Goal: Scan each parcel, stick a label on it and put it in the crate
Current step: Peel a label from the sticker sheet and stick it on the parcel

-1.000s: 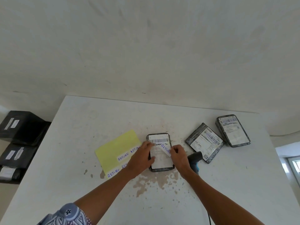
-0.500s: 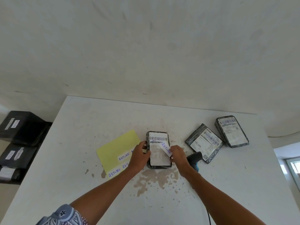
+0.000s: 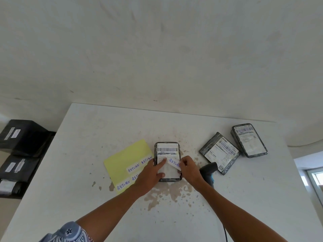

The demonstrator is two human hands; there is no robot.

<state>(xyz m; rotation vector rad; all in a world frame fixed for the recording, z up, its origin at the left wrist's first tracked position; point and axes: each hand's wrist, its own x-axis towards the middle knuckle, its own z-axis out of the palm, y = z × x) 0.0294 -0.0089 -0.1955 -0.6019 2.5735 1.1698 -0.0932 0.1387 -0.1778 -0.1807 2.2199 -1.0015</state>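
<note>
The right hand (image 3: 189, 169) pinches the label (image 3: 173, 163), slanted above the parcel's (image 3: 167, 151) right half, while the left hand (image 3: 153, 173) lies open, flat across its left side.

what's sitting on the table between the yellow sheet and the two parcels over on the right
In the head view, the parcel being labelled lies there, both hands on it, with the black scanner just right of it. The yellow sheet and right parcels flank them.

Makeshift parcel-packing spot in a plain room.
Stained white table (image 3: 174, 215) against bare plaster wall (image 3: 157, 49), wrapped parcels (image 3: 219, 153) with barcodes, scanner (image 3: 208, 170), sheet (image 3: 127, 159) of RETURN labels, black parcels in crate (image 3: 43, 151) alongside.
</note>
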